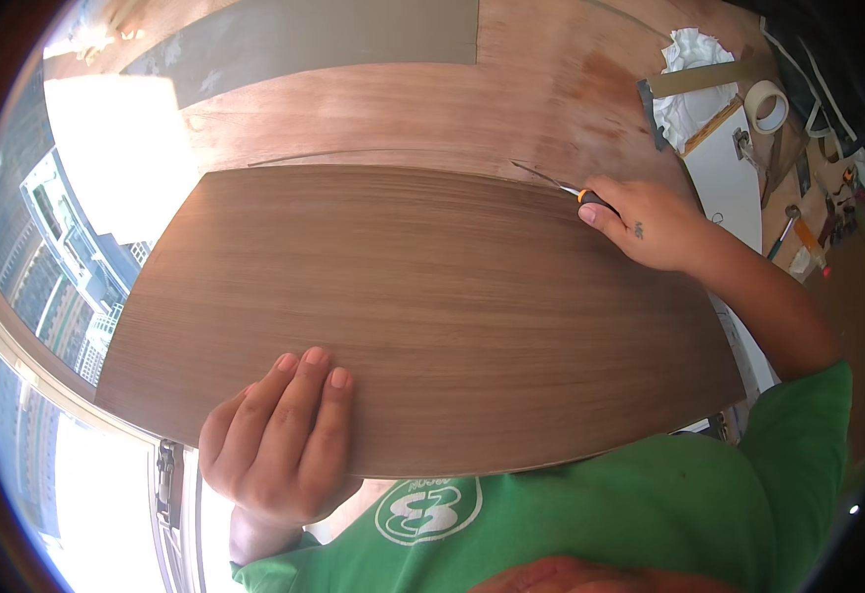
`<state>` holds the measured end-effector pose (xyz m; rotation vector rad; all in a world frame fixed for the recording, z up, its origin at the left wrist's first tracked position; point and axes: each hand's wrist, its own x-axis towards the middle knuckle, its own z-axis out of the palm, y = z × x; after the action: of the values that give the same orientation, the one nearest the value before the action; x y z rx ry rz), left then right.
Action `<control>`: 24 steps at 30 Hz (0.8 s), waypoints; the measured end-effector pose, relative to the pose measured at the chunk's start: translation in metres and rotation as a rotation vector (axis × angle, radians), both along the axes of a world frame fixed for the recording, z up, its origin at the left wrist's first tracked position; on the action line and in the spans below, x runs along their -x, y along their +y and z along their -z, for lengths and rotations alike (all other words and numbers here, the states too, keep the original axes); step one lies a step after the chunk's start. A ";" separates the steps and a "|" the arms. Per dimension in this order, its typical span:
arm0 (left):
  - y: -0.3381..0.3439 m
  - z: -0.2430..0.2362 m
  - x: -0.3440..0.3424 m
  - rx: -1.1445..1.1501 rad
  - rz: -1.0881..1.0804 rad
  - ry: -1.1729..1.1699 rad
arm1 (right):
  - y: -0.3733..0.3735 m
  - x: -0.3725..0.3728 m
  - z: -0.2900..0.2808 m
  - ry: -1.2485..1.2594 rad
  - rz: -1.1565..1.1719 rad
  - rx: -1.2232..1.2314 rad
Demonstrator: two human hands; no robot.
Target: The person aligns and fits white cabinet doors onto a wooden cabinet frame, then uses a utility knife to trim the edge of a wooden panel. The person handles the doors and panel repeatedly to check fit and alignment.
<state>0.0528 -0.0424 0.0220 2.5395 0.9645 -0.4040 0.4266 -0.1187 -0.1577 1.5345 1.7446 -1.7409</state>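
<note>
A large brown wood-grain board lies in front of me, close against my body. My left hand grips its near edge, with the fingers stretched over the top face and the thumb hidden. At the far right edge, my right hand is closed round the black-and-orange handle of a slim metal file-like tool. The tool's narrow shaft points left along the board's far edge; its exact kind is hard to make out. Past that edge, a thin dark curved strip lies on the reddish wooden work surface.
A grey-brown sheet lies at the far side. White crumpled paper, a masking tape roll and a flat brown strip are at the far right. Several hand tools lie beyond my right arm. Bright windows stand left.
</note>
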 end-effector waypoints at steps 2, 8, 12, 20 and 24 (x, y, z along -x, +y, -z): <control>-0.001 -0.001 0.002 0.011 -0.007 -0.002 | -0.002 -0.011 -0.003 -0.013 0.039 -0.056; -0.004 0.003 0.003 -0.002 0.002 0.026 | 0.017 -0.027 0.002 -0.066 0.369 0.223; -0.003 0.003 0.002 -0.017 0.003 0.022 | 0.018 -0.027 0.009 -0.037 0.218 0.126; -0.001 0.007 -0.003 -0.062 0.023 -0.002 | -0.004 -0.010 0.024 -0.006 -0.063 -0.291; -0.002 0.007 -0.001 -0.053 0.016 0.015 | -0.002 0.012 0.026 0.060 -0.061 -0.108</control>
<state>0.0537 -0.0445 0.0155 2.5968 0.9727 -0.4081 0.4147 -0.1209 -0.1838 1.4684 1.9234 -1.7054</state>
